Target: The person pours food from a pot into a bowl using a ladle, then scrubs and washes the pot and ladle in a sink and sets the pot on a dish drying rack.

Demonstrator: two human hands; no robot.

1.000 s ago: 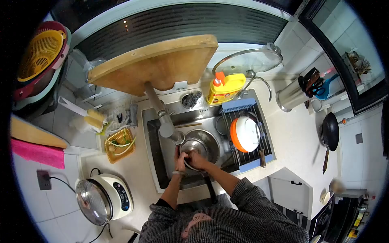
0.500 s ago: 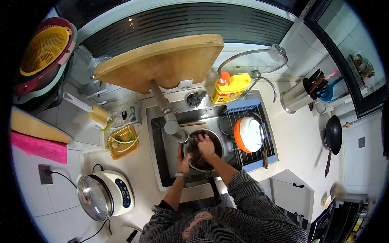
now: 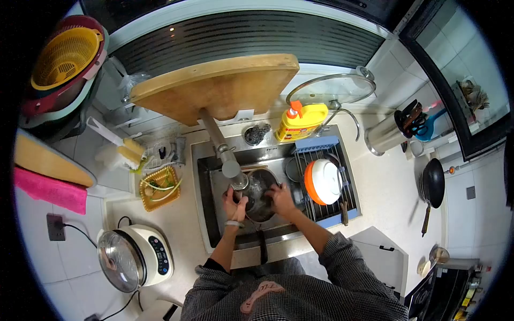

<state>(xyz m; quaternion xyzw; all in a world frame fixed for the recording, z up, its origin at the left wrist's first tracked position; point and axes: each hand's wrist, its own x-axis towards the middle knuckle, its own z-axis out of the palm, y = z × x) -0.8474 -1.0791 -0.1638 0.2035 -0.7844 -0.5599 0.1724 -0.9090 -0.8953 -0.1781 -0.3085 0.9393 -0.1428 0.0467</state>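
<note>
In the sink [image 3: 217, 232] sits a dark-handled pan [image 3: 261, 215] under the faucet [image 3: 231, 167], with wet, shiny water inside. Its black handle [image 3: 263, 247] points toward me. My left hand [image 3: 234, 205] grips the pan's left rim just below the spout, fingers bent around it. On the opposite side, my right hand [image 3: 281, 200] is closed on the right rim with curled fingers. The exact fingertip contact is partly hidden. Chopsticks [image 3: 254, 167] lie behind the pan.
A drying rack [image 3: 331, 220] with an orange-and-white bowl [image 3: 324, 182] covers the sink's right side. Behind stand a yellow detergent bottle [image 3: 301, 124], a scrubber cup [image 3: 256, 135] and a cutting board [image 3: 214, 88]. To the left are a yellow basket [image 3: 160, 188] and an electric cooker [image 3: 140, 257].
My right hand has come out of the pan's middle to its right rim. My left hand has moved slightly up at the left rim. The pan and its handle have shifted left.
</note>
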